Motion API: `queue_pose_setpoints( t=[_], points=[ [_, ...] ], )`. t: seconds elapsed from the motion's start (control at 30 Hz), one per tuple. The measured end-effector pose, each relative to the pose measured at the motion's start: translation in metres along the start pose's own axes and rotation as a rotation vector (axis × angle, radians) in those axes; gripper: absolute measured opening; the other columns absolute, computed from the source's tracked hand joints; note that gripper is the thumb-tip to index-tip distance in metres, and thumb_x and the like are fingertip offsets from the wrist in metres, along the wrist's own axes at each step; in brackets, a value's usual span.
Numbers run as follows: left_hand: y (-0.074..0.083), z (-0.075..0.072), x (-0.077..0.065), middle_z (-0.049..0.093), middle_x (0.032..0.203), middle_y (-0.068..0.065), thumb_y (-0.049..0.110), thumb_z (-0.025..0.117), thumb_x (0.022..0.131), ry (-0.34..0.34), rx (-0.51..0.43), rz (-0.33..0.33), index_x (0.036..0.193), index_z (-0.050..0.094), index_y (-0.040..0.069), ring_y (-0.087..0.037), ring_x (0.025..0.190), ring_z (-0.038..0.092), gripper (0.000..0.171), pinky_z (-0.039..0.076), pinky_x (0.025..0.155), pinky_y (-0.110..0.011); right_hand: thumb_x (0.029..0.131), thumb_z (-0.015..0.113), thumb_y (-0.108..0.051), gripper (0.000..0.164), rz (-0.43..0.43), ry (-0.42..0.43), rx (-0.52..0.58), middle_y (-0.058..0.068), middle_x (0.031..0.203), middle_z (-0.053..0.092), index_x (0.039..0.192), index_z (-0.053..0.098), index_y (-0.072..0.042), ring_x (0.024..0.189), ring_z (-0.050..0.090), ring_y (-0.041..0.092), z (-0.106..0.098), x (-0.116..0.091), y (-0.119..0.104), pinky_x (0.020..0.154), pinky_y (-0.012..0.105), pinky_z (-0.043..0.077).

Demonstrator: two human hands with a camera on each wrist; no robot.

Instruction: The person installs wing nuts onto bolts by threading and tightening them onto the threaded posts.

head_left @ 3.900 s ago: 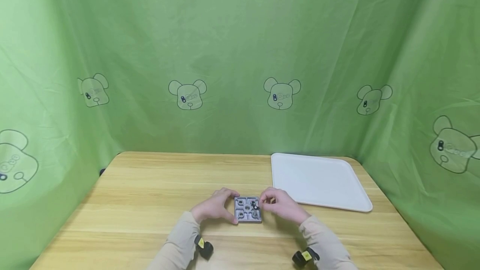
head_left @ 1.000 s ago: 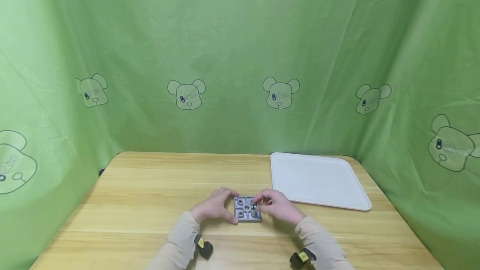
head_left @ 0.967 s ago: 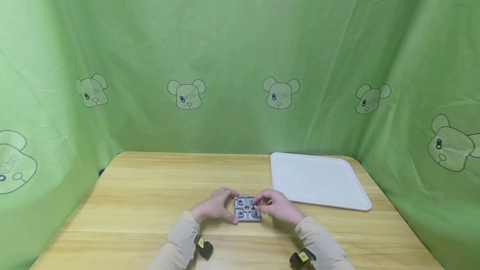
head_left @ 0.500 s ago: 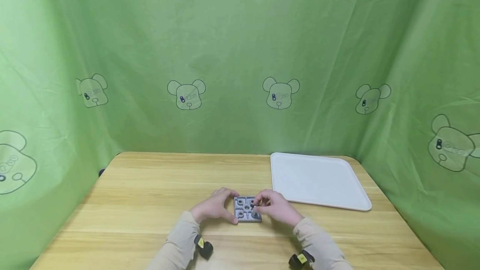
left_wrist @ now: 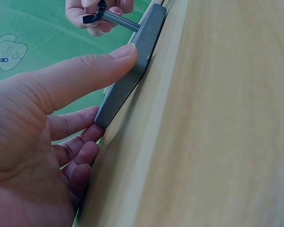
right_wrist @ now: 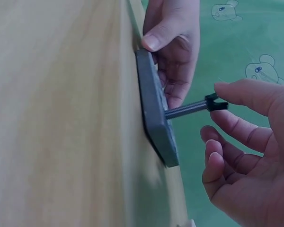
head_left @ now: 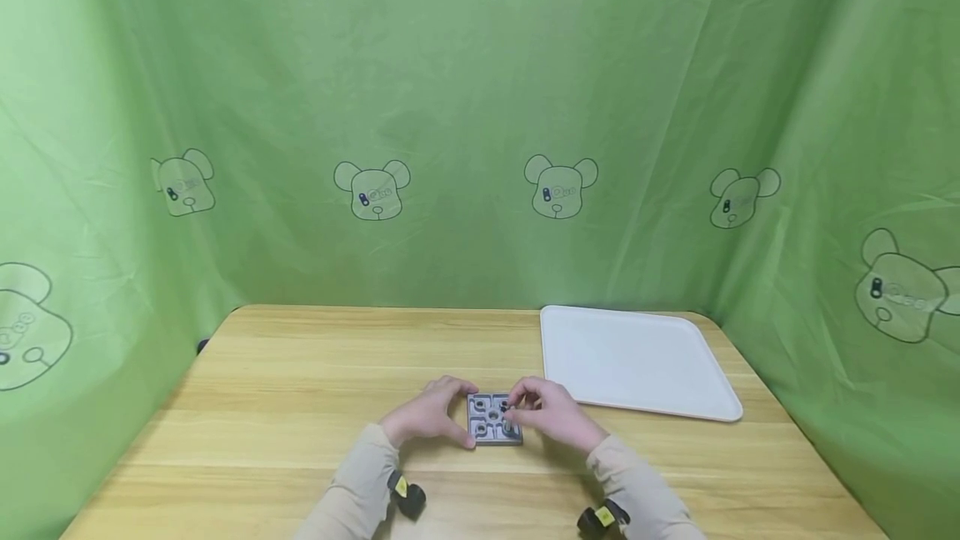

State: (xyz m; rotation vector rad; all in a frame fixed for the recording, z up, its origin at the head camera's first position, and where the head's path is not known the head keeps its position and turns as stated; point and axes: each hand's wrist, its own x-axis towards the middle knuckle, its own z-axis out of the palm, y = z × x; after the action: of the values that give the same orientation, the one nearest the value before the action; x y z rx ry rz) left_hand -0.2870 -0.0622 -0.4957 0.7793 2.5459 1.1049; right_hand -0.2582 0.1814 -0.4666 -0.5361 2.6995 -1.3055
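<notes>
A square grey metal plate (head_left: pixel 495 440) with round holes lies on the table. My left hand (head_left: pixel 431 417) grips it from the left, thumb at the near edge and fingers at the far edge. In the right wrist view, a wing screw (right_wrist: pixel 186 110) with a black winged head stands upright out of the plate's near right corner. Thumb and index finger of my right hand (head_left: pixel 557 417) are at that head, pinching it, while the other fingers curl loosely. The left wrist view shows the screw's bare threaded shank between plate (left_wrist: pixel 149 42) and head.
A white tray (head_left: pixel 637 361) sits at the back right of the wooden table (head_left: pixel 300 407), just beyond my right hand. Green curtains (head_left: pixel 450 257) with bear-head outlines hang behind and on both sides.
Compared with the oldest frame, my right hand has shifted slightly left over the plate. The screw's black head has turned between its fingers. My left hand and the plate stay put.
</notes>
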Motion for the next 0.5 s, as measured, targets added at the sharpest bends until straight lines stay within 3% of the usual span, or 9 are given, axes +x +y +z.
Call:
queue_pose_setpoints(
  t=[0.3, 0.5],
  points=[
    [-0.0016, -0.0007, 0.0004, 0.051, 0.138, -0.009, 0.029, 0.088, 0.062, 0.0, -0.017, -0.009, 0.135, 0.052, 0.009, -0.029, 0.129, 0.043, 0.084, 0.033, 0.114, -0.053, 0.087, 0.068, -0.021, 0.013, 0.018, 0.022, 0.006, 0.001, 0.09, 0.064, 0.095, 0.066, -0.012, 0.086, 0.054, 0.016, -0.0096, -0.0001, -0.0007, 0.075, 0.029, 0.045],
    [-0.0029, -0.0002, 0.001, 0.051, 0.138, -0.008, 0.029, 0.088, 0.062, 0.003, -0.019, -0.008, 0.134, 0.052, 0.01, -0.03, 0.129, 0.043, 0.083, 0.033, 0.114, -0.054, 0.085, 0.067, -0.014, 0.014, -0.033, -0.034, -0.02, 0.003, 0.094, 0.065, 0.097, 0.067, -0.006, 0.083, 0.053, 0.013, -0.0108, 0.0012, 0.0029, 0.073, 0.023, 0.046]
  ],
)
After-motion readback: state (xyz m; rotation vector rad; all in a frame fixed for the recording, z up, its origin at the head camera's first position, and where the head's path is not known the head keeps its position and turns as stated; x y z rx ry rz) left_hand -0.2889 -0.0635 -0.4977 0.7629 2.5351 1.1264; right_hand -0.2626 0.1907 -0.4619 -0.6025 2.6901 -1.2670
